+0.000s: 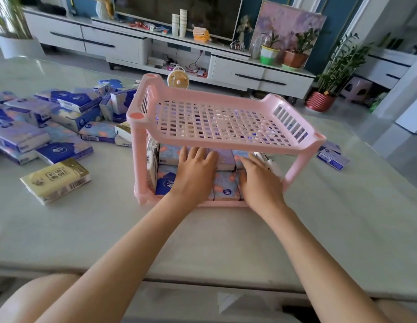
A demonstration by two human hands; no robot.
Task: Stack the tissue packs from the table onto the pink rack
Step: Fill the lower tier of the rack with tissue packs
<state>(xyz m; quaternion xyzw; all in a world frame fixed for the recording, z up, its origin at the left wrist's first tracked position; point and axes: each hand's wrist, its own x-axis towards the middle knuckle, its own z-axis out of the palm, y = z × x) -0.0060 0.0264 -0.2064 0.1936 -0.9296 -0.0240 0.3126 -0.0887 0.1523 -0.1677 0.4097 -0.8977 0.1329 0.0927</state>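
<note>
Pale grey glossy desk (214, 241) carries a loose heap of blue-and-purple plastic-wrapped tissue packs (69, 117) at left, with a yellow wrapped pack (55, 180) nearer. A pink slatted plastic two-tier rack (226, 144) stands mid-desk, its upper shelf overhanging both hands. The left hand (195, 169) and right hand (258, 180), fingers straight, press flat on stacked packs (226, 184) filling the lower tier.

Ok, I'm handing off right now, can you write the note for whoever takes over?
Hands: left hand and right hand both lie flat against the tissue packs on the lower shelf of the pink rack, gripping nothing.
Done: lower shelf looks full.
Left: top shelf bare; pile of packs on the table left of the rack, one yellow pack nearer, a few on its right.
</note>
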